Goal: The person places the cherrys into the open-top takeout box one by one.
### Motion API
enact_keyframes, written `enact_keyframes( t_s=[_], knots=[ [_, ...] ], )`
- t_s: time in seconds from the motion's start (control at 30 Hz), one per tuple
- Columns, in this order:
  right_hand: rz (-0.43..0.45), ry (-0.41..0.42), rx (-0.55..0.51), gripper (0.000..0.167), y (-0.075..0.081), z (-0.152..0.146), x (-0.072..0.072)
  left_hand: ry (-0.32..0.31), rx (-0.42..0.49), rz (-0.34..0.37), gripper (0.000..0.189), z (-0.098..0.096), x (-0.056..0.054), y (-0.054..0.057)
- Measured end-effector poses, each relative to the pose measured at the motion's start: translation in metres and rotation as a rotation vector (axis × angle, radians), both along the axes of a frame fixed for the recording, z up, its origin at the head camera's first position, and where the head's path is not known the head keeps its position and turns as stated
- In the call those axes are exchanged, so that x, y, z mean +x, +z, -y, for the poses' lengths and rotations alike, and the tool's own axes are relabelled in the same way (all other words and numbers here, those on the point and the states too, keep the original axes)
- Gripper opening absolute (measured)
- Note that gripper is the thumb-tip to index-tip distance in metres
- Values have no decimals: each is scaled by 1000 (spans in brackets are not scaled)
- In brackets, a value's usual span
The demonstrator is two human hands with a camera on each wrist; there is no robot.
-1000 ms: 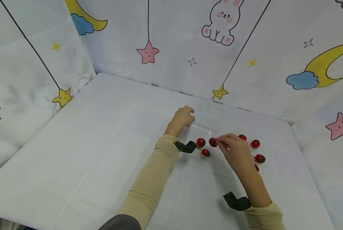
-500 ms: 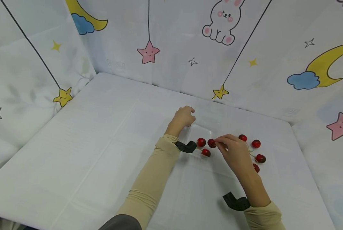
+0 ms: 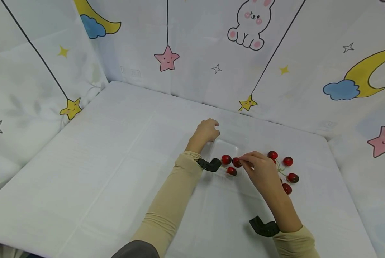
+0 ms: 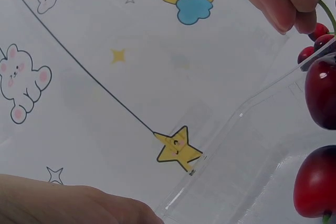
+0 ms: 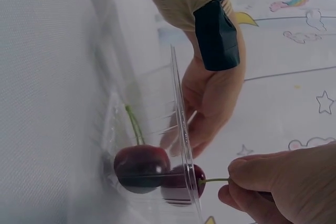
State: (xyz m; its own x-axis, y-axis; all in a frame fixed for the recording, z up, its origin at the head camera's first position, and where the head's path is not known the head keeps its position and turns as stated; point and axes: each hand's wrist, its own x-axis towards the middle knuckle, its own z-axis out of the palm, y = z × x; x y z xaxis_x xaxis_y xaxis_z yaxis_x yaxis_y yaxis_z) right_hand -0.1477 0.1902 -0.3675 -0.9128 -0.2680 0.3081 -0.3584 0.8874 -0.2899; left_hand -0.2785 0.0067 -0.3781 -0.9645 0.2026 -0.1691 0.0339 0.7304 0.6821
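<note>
Back wall [image 3: 192, 28] was covered w/ white printed sheeting, v. nursery-style: a bunny [image 3: 250, 25] outlined in black, a pink smiley star [image 3: 167, 58] hung on a drawn string, a yellow moon [image 3: 361, 71] tucked behind a blue cloud [image 3: 341, 90] over on the R. L wall [image 3: 18, 93] was done in the same sort of print, incl. a yellow star [image 3: 71, 108] near the table edge. Big white table [image 3: 92, 154] was set close to both walls, its top marked by a long crease. Rm was lit fairly evenly, w/ soft shadows thrown on the tabletop.
</note>
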Motion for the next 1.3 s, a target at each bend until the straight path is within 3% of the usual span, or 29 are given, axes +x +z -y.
enact_keyframes(
  t_s=[1.3],
  knots=[
    [31, 31, 31, 14, -12, 4, -3, 1, 5, 7, 41, 0, 0, 1]
  ],
)
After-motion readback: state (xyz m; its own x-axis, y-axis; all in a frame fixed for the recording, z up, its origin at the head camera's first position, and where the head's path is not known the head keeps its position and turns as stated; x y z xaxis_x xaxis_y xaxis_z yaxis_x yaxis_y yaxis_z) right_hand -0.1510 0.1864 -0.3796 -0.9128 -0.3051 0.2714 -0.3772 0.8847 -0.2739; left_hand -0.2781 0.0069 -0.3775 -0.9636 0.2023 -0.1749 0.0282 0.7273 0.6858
